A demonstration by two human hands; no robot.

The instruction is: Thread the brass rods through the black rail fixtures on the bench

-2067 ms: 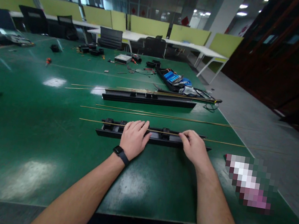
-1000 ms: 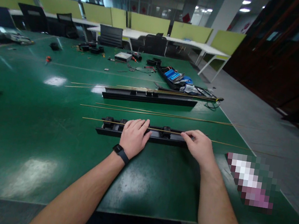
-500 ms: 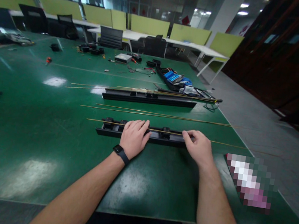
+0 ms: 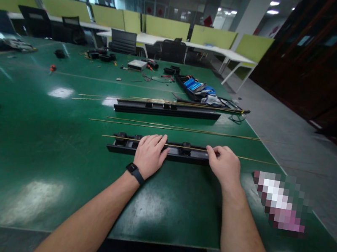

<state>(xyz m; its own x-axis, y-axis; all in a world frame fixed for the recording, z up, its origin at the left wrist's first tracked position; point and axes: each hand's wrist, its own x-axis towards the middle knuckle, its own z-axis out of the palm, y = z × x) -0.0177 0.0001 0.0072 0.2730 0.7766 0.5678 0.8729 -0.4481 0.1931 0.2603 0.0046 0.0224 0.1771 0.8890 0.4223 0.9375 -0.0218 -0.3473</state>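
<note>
A long black channel [image 4: 179,159] with several dark blocks in it lies crosswise in front of me. A thin brass rod [image 4: 255,160] runs along it over the blocks and sticks out past both ends. My left hand [image 4: 150,154] rests on the channel's middle, fingers stretched out and laid over the rod and a block. At the channel's right end, my right hand [image 4: 224,162] pinches the rod between thumb and fingers. The channel's right tip is hidden behind that hand.
Beyond lie loose brass rods [image 4: 174,127] and a second black channel [image 4: 167,112] with more rods on it. An open tool bag [image 4: 195,87] sits at the table's right edge. A blurred-out item [image 4: 278,201] lies right of my right arm.
The brass rod has slid a little to the right along the channel; its left end is now closer to the blocks. Both hands stay in about the same places.
</note>
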